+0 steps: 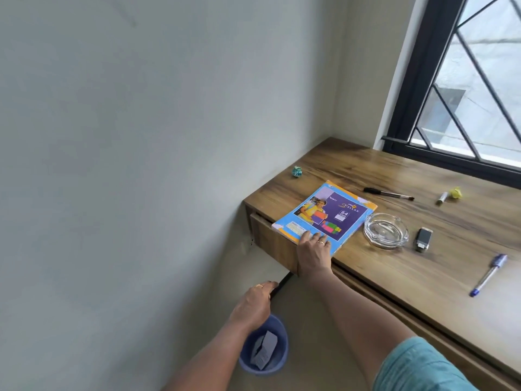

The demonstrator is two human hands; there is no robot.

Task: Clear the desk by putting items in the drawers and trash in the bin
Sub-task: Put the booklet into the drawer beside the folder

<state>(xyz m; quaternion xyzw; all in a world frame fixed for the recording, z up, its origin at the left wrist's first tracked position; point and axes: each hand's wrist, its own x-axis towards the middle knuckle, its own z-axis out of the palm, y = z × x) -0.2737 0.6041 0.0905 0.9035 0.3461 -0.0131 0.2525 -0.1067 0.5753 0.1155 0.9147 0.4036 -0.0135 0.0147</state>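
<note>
Left hand [252, 304] is nearest us, low beside the desk. Its fingers are curled round the black bar handle [282, 284] of the wooden drawer [270, 238]. The drawer stands slightly out from the desk front; we judge it is being opened to take something.

Beneath that hand, on the floor, is the round blue plastic bin [244, 363] with a grey folded scrap inside. It sits under the desk corner, handy for dropping trash.

Right hand [313, 251] has its fingers laid over the near edge of the colourful blue-and-purple paper notebook [329, 213], and the thumb is hidden. We cannot tell whether it pinches or merely presses. The notebook overhangs the wood-grain desk [394, 280] just above the drawer, so it is likely next to go in.

- **Beside the notebook:** clear glass ashtray [385, 230], then a small dark lighter-like object [423, 239].
- **Well to the right:** a blue capped pen [487, 275].
- **Farther back:** black pen [387, 193], small marker [441, 198] touching a yellow crumpled paper ball [456, 192], and a teal crumpled paper ball [297, 171] near the wall.

Most of the clearing is not yet done.
</note>
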